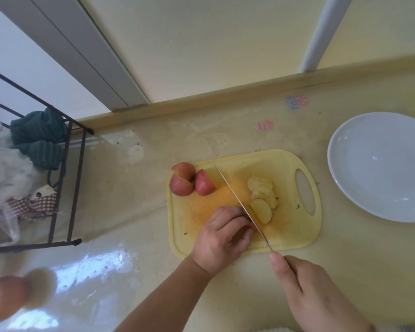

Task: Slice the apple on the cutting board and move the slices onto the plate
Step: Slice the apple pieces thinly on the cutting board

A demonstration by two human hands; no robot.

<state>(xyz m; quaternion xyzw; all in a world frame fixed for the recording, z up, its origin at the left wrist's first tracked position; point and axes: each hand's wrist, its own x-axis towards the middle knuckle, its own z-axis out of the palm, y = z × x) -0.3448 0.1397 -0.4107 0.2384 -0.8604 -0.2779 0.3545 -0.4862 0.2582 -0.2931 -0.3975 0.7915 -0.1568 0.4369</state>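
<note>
A yellow cutting board (285,164) lies on the counter. Three red apple chunks (181,179) sit skin up at its far left corner. Several pale apple slices (261,200) lie overlapping to the right of the knife (235,200). My right hand (304,291) grips the knife handle with the forefinger along the spine, and the blade runs diagonally across the board. My left hand (223,238) is curled over an apple piece right against the blade; that piece is almost wholly hidden under the fingers. The white plate (345,144) stands empty to the right of the board.
A dark wire rack (74,178) with a green cloth (38,137) and plastic bags stands at the left. A blurred round pale-brown object (7,298) sits at the near left. The wall edge runs along the back of the counter.
</note>
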